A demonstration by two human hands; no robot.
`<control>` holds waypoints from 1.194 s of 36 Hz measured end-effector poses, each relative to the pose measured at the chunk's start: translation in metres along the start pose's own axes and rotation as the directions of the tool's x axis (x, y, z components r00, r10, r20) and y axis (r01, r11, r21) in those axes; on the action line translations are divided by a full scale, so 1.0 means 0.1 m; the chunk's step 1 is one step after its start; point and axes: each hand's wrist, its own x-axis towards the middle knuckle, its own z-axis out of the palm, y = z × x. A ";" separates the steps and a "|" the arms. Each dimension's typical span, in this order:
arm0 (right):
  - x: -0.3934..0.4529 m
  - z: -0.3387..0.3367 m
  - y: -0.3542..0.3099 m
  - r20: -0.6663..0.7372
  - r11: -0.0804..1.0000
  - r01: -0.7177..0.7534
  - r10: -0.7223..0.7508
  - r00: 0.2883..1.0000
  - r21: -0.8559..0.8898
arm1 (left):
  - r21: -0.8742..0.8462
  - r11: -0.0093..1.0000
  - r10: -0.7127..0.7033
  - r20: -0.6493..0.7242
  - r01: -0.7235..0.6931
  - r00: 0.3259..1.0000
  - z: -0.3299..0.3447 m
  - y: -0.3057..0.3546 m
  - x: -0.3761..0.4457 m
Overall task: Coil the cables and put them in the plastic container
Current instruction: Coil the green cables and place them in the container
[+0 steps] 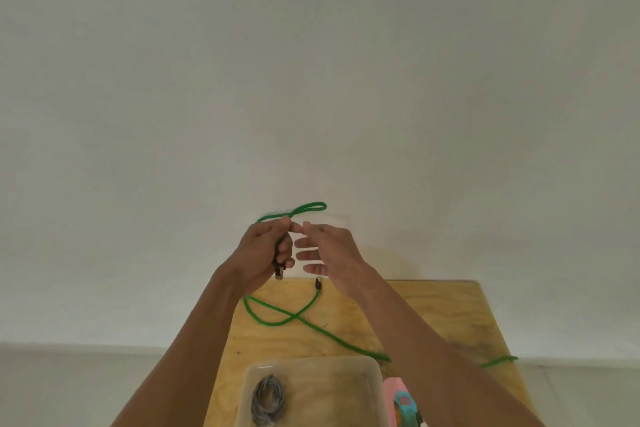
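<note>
From the head cam, the left hand (pixel 268 246) is clenched round the plug end of the green braided cable (pixel 294 317), loops poking out above the fist, I'd guess so the coil stays pinned while the right hand (pixel 325 250), fingers loose and holding nothing, reaches for more slack. The rest of that fuzzy cord trails over the plywood table (pixel 450 308) just behind the clear plastic container (pixel 346 366), where a coiled grey cable (pixel 268 400) already sits, with a pink and teal thing (pixel 401 402) just right of the container
</note>
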 end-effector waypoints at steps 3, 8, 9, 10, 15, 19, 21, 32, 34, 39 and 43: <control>-0.07 0.02 0.07 -0.026 0.996 0.064 -0.066 0.998 -0.065 | -0.154 0.988 0.020 -0.015 -0.022 1.000 0.04 0.06 0.00; -0.23 0.00 0.11 -0.038 0.982 0.166 -0.170 0.985 -0.089 | -0.382 0.921 0.045 -0.085 -0.075 0.995 0.13 0.13 0.04; -0.27 0.00 0.12 -0.020 0.975 0.192 -0.195 0.981 -0.114 | -0.410 0.908 0.053 -0.096 -0.088 0.994 0.14 0.14 0.05; -0.30 0.01 0.12 -0.002 0.964 0.222 -0.225 0.974 -0.145 | -0.437 0.894 0.058 -0.103 -0.097 0.993 0.17 0.14 0.06; -0.31 -0.01 0.17 -0.072 0.937 0.311 -0.326 0.943 -0.162 | -0.523 0.849 0.055 -0.063 -0.080 0.996 0.29 0.21 0.05; -0.30 -0.17 0.22 -0.085 0.929 0.293 -0.318 0.944 -0.225 | -0.482 0.876 -0.025 -0.018 0.013 1.000 0.31 0.29 0.04; -0.32 -0.25 0.25 -0.075 0.935 0.281 -0.303 0.950 -0.218 | -0.475 0.879 -0.045 0.020 0.049 0.999 0.35 0.29 0.03; -0.49 -0.62 0.08 0.053 0.965 0.255 -0.252 0.966 -0.057 | -0.507 0.856 -0.035 0.140 0.102 0.990 0.69 0.44 -0.02; -0.45 -0.67 -0.07 0.009 0.960 0.278 -0.278 0.961 0.022 | -0.523 0.848 -0.017 0.133 0.085 0.991 0.77 0.54 -0.03; -0.33 -0.71 -0.59 0.084 0.793 0.531 -0.532 0.842 -0.299 | -0.481 0.870 0.006 0.222 0.104 0.975 1.05 0.75 -0.14; -0.32 -0.70 -0.84 0.332 0.409 0.724 -0.690 0.644 -0.555 | -0.469 0.877 0.060 0.327 0.107 0.943 1.29 0.88 -0.24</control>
